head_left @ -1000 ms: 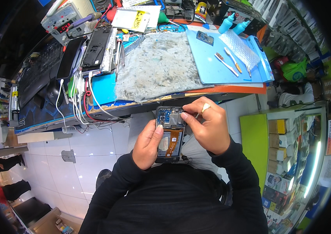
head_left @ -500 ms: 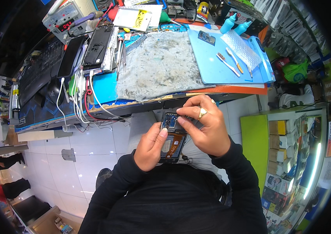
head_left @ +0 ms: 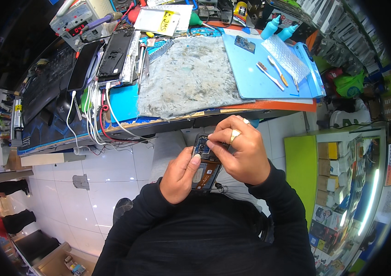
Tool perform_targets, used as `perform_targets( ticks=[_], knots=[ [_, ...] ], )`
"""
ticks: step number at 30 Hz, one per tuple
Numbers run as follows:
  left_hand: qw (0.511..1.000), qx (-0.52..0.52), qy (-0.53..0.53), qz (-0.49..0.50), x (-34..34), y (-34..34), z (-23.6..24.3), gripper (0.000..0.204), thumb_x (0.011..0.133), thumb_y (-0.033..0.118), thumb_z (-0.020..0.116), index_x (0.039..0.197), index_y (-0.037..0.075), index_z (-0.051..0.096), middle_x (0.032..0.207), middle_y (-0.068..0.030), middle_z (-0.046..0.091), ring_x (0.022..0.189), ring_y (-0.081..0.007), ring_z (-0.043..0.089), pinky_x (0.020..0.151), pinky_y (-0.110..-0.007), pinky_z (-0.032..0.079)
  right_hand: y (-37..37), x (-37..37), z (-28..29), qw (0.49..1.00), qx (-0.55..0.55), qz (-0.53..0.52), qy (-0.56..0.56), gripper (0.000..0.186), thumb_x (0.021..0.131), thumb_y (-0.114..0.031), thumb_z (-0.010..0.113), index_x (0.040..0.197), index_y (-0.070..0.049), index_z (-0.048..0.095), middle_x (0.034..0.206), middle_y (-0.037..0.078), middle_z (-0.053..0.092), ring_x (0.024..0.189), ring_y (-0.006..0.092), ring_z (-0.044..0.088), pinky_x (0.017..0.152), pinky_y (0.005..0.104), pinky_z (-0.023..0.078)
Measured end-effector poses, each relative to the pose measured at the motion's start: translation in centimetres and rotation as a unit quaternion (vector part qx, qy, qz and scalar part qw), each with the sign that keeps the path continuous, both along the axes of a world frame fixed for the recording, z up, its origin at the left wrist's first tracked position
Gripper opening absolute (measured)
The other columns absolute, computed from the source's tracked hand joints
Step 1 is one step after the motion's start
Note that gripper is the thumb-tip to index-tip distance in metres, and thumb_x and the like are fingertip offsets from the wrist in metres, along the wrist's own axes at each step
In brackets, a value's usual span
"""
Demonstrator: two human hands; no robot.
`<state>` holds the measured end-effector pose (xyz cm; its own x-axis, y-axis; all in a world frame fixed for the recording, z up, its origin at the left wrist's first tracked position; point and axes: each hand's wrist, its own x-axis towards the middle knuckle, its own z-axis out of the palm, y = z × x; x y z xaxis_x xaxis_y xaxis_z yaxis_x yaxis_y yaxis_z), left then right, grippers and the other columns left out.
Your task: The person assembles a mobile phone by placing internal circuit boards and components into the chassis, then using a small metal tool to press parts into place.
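Over my lap I hold a smartphone point(head_left: 208, 172) with its back cover off. The circuit board and camera part show at its far end, and a brown flex cable runs over the battery area. My left hand point(head_left: 177, 177) is closed round the left side, with its thumb on the near edge of the board section. My right hand point(head_left: 247, 149), wearing gold-coloured rings, pinches thumb and forefinger together at the board's upper right. Whatever sits between those fingertips is hidden by them.
Ahead is a workbench with a stained grey cloth point(head_left: 191, 78), a blue mat point(head_left: 250, 83), two brushes point(head_left: 270, 76) and a loose circuit board point(head_left: 244, 44). Two phones with white cables point(head_left: 92, 119) lie left. A glass display case point(head_left: 338, 184) stands at right.
The phone has tilted slightly, and more light falls on its battery area. My right fingers have shifted slightly left and down over the board. My left hand keeps its hold.
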<state>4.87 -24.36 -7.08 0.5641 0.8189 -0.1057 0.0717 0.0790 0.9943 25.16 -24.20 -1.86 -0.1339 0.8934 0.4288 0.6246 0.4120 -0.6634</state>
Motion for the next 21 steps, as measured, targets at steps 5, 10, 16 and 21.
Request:
perform_targets(
  ticks=[5, 10, 16, 21],
  knots=[
    [1.000, 0.003, -0.006, -0.004, -0.05, 0.22, 0.40, 0.031, 0.112, 0.020, 0.043, 0.130, -0.002, 0.056, 0.104, -0.0140, 0.067, 0.095, -0.0199, 0.063, 0.086, -0.033, 0.049, 0.03, -0.06, -0.08, 0.992, -0.069, -0.016, 0.100, 0.010, 0.080, 0.002, 0.075, 0.090, 0.001, 0.073, 0.090, 0.014, 0.066, 0.081, 0.0298, 0.066, 0.074, 0.0384, 0.053],
    [0.999, -0.030, -0.034, 0.000, 0.07, 0.06, 0.13, 0.033, 0.113, 0.021, 0.042, 0.130, -0.003, 0.057, 0.108, -0.0127, 0.068, 0.099, -0.0173, 0.063, 0.089, -0.032, 0.048, 0.09, -0.06, -0.08, 0.983, -0.120, -0.015, 0.140, 0.011, 0.080, 0.004, 0.073, 0.091, 0.003, 0.072, 0.091, 0.014, 0.066, 0.082, 0.0285, 0.067, 0.075, 0.0359, 0.054],
    [0.997, -0.058, -0.049, 0.008, 0.01, -0.05, 0.08, 0.033, 0.113, 0.020, 0.041, 0.128, -0.003, 0.058, 0.108, -0.0119, 0.068, 0.098, -0.0156, 0.062, 0.089, -0.031, 0.049, -0.03, -0.02, -0.27, 0.980, -0.132, -0.010, 0.151, 0.013, 0.079, 0.004, 0.075, 0.091, 0.002, 0.073, 0.090, 0.013, 0.066, 0.080, 0.0282, 0.067, 0.072, 0.0351, 0.053],
    [0.999, -0.044, -0.013, -0.004, -0.38, -0.01, 0.23, 0.032, 0.112, 0.019, 0.042, 0.127, -0.003, 0.059, 0.103, -0.0132, 0.069, 0.093, -0.0168, 0.064, 0.085, -0.032, 0.049, -0.55, -0.21, -0.21, 0.997, -0.067, -0.009, 0.036, 0.015, 0.078, 0.003, 0.077, 0.092, 0.000, 0.075, 0.089, 0.012, 0.066, 0.077, 0.0295, 0.066, 0.070, 0.0369, 0.053]
  ],
)
